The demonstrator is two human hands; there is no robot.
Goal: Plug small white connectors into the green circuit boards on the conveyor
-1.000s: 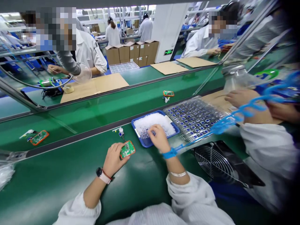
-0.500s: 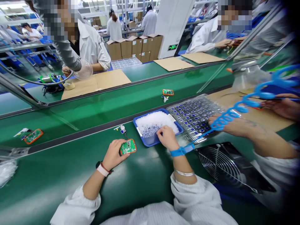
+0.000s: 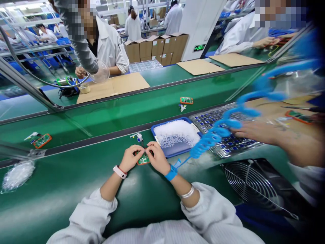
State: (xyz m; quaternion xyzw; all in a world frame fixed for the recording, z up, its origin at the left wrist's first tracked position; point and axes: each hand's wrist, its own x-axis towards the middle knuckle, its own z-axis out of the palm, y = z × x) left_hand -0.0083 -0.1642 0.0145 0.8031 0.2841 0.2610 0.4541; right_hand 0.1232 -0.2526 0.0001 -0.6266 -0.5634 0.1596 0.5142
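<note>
A small green circuit board with an orange rim (image 3: 143, 159) lies on the green table in front of me. My left hand (image 3: 130, 157) grips its left side with curled fingers. My right hand (image 3: 157, 156), wearing a blue wrist strap with a coiled blue cord (image 3: 215, 134), pinches at the board's top right edge; whatever small part it holds is hidden. A small white and blue part with wires (image 3: 139, 137) lies just behind the board. A blue tray (image 3: 169, 151) of small white pieces stands to the right of my hands.
A clear blister tray of blue parts (image 3: 228, 142) lies right of the blue tray, with a co-worker's hand (image 3: 254, 131) on it. A fan grille (image 3: 254, 184) sits at lower right. Two more boards (image 3: 186, 100) (image 3: 42, 140) ride the green conveyor. A plastic bag (image 3: 17, 174) lies at left.
My right hand left the blue tray of white pieces and came left to the circuit board, joining my left hand there. The co-worker's hand moved onto the blister tray.
</note>
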